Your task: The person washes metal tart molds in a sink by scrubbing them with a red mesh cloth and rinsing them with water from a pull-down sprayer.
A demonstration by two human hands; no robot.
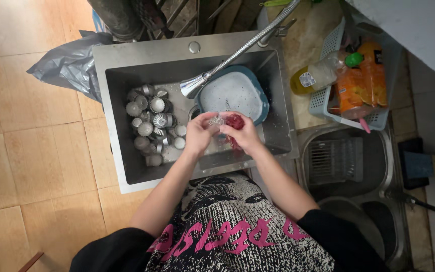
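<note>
Hands meet mid-frame over the sink [122,121]: your left hand [199,135] pinches what looks like a small metal mould [217,120], your right hand [244,135] grips a red scrubber [235,121] touching it.

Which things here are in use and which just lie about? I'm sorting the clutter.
In use: left hand, right hand, small mould, red scrubber, sink, moulds, basin.
Lying about: basket, bottles, grey bag.
</note>
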